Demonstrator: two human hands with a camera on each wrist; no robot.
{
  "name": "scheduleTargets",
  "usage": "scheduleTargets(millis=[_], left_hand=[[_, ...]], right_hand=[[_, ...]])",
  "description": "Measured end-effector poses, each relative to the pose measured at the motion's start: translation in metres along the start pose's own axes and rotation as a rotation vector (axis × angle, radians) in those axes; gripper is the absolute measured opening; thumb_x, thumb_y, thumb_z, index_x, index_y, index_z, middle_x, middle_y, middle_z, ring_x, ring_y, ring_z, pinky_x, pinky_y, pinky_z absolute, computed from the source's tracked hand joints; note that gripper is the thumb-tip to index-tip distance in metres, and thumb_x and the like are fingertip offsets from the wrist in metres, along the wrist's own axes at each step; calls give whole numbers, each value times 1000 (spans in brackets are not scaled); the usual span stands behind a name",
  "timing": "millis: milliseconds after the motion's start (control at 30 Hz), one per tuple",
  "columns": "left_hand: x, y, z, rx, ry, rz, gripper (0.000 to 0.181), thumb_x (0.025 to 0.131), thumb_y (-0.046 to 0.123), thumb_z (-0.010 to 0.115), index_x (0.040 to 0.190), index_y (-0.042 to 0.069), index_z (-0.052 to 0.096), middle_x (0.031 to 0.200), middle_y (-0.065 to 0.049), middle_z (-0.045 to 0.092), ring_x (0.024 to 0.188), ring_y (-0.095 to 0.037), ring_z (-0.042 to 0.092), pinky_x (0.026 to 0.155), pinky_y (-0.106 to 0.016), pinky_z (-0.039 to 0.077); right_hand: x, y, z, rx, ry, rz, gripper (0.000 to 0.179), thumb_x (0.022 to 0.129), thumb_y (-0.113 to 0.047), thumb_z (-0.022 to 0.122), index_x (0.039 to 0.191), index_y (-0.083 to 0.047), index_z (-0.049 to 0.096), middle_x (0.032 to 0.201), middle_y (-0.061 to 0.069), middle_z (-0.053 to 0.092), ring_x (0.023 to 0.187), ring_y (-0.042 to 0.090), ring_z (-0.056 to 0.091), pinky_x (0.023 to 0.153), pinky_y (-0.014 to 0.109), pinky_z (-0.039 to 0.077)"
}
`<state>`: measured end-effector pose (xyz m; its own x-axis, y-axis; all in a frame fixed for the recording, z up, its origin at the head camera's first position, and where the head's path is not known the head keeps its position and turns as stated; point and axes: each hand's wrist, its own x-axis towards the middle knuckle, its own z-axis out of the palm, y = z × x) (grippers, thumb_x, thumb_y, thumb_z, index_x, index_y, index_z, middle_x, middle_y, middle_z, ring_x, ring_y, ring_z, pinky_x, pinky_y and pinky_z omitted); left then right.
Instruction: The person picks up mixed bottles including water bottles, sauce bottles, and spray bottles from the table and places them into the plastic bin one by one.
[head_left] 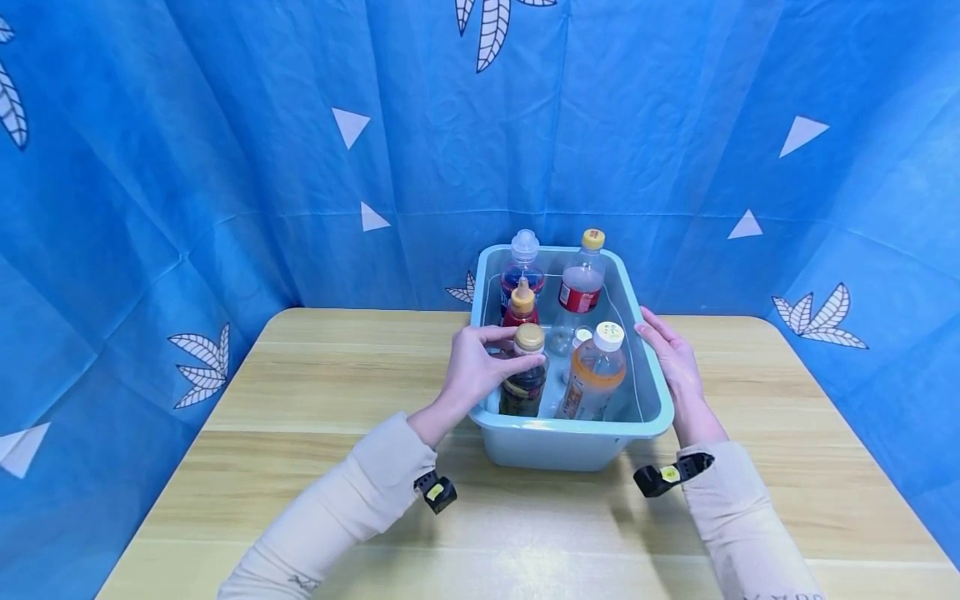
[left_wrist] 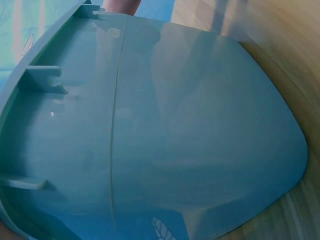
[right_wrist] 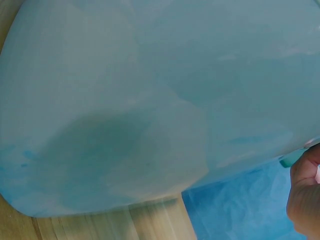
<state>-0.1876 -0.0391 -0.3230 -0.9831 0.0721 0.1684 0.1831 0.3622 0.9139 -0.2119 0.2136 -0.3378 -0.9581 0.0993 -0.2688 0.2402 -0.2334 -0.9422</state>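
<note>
In the head view, my left hand (head_left: 480,367) reaches over the left rim of a pale blue plastic basin (head_left: 570,427). Its thumb and fingers pinch the neck of a dark bottle (head_left: 522,397) with a gold cap, standing inside at the near left. My right hand (head_left: 678,367) grips the basin's right rim; part of that hand (right_wrist: 304,195) also shows in the right wrist view. Behind the dark bottle are a red squeeze bottle (head_left: 521,317) with a tan nozzle and a clear-capped bottle (head_left: 522,273). An orange-banded bottle (head_left: 592,383) with a white cap leans at the near right.
A clear bottle (head_left: 581,296) with yellow cap and red label is at the basin's far right. A small white cap (head_left: 582,335) peeks out behind the orange-banded bottle. The basin stands on a wooden table (head_left: 352,375), before a blue curtain (head_left: 465,142).
</note>
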Motion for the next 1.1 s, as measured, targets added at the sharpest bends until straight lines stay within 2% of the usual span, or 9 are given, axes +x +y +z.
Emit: scheduleTargets(millis=[200,567,833,933,1000,1100], left_hand=[[-1,0,0,0,-2,18,49,64,31,79,105,8,66,103,-5,64,86,-15,62,69,-23,50],[-3,-1,-3,-26,-43,2,45,65,26,79,104,7,65,101,-4,63,83,-18,62,69,-23,50],[-4,0,-1,-12,-60,24,46,67,26,77,107,7,63,104,-5,61,86,-17,61,71,-24,50],[-4,-1,0,-11,-61,28,46,68,27,77,107,7,62,104,-5,61,86,-17,61,72,-25,50],[-5,-1,1,-8,-57,31,47,68,27,76,108,7,62,104,-5,61,86,-17,61,72,-25,50],[-5,0,1,-1,-48,38,46,69,27,76,109,8,61,103,-3,61,89,-15,59,73,-24,49]], right_hand=[[1,2,1,31,8,-13,57,86,-22,59,137,-14,35,141,3,32,87,1,56,72,15,47],[0,2,3,-17,11,-1,55,87,-25,57,137,-16,35,143,4,27,85,0,54,70,15,47],[5,4,0,-26,22,-19,55,86,-26,58,136,-16,37,140,4,33,86,1,55,70,15,47],[7,6,-3,-45,42,-48,55,84,-27,61,134,-15,40,128,0,46,83,1,57,68,15,48],[7,7,-5,-61,55,-73,55,83,-28,63,132,-14,43,113,-5,56,81,1,59,67,15,48],[9,9,-8,-82,67,-118,53,82,-27,64,130,-11,46,91,-13,62,77,0,60,65,15,48]])
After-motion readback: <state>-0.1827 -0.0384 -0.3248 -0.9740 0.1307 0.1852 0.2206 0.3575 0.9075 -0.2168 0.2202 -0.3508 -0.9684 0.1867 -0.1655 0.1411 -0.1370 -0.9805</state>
